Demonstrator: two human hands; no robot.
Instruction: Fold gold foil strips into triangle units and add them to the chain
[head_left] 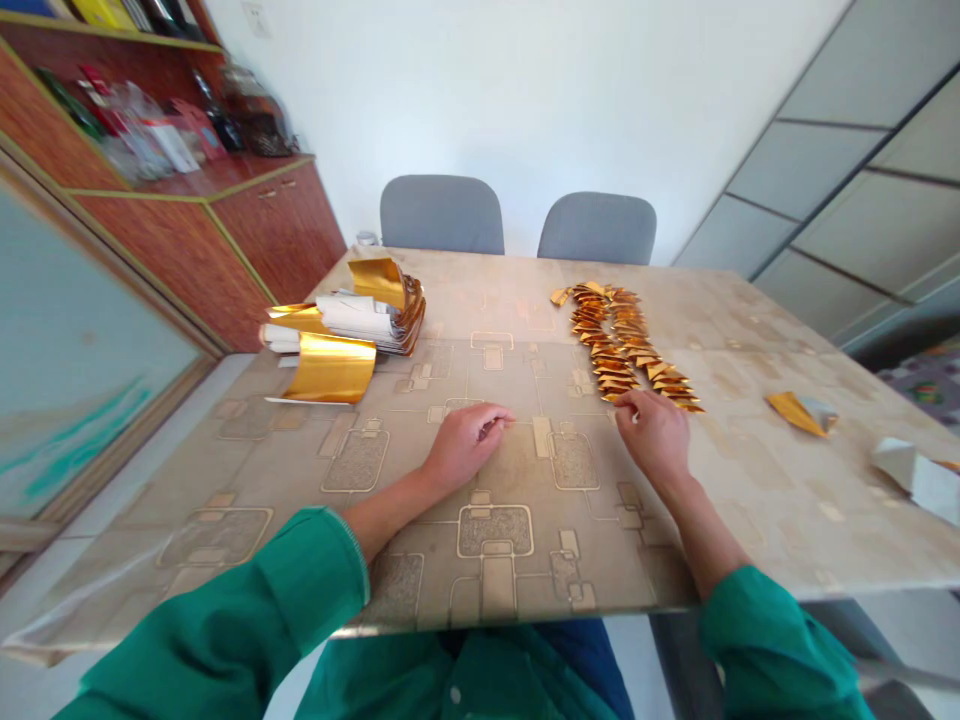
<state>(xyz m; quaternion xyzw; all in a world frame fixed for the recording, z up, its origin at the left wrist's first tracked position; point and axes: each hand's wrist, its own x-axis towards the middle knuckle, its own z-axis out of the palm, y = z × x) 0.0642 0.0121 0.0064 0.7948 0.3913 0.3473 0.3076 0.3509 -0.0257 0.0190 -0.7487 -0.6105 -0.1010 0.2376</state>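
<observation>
My left hand rests over the middle of the patterned tablecloth, its fingers curled together and nothing visible between them. At the near end of two rows of folded gold paper pieces, my right hand has its thumb and fingers pinched on a folded gold paper piece; the hand partly covers it. The rows' pieces stand tightly overlapped. To the left lies a pile of gold foil sheets with white backs. One curved gold sheet sits at the pile's front.
A crumpled gold paper lies toward the table's right side, with white-backed paper near the right edge. Two grey chairs stand behind the table. A wooden cabinet with bottles and bags is at back left.
</observation>
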